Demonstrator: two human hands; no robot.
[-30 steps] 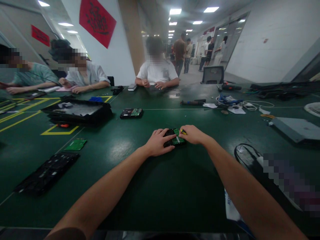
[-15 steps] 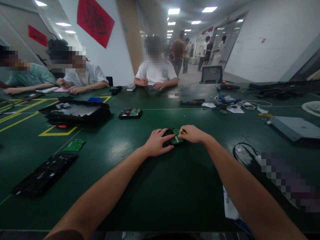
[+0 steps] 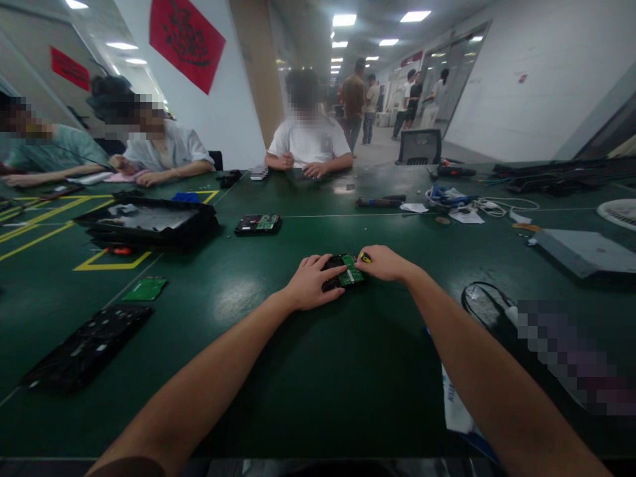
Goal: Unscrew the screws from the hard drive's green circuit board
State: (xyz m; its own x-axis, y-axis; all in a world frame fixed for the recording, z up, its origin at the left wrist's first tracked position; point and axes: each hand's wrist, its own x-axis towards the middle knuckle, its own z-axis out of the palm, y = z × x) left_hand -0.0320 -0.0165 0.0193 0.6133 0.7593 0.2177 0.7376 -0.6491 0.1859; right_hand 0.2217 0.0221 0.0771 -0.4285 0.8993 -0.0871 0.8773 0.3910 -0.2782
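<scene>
Green tabletop [image 3: 318,371], glossy. Black unit with green circuit board [image 3: 352,275] lies flat near table's middle, under person's hands. Left hand [image 3: 312,281] laid over unit's left part, fingers spread, one reaching onto board, thumb by near edge. Right hand [image 3: 385,262] at unit's right end, fingers curled, pinching yellow-and-black handle [image 3: 366,257]; tip hidden, contact with unit can't be told from here. Similar unit [image 3: 258,224] sits farther off, leftward. Loose green board [image 3: 145,289] near black panel [image 3: 89,346], far left. Co-worker in white shirt [image 3: 311,142] sits opposite.
</scene>
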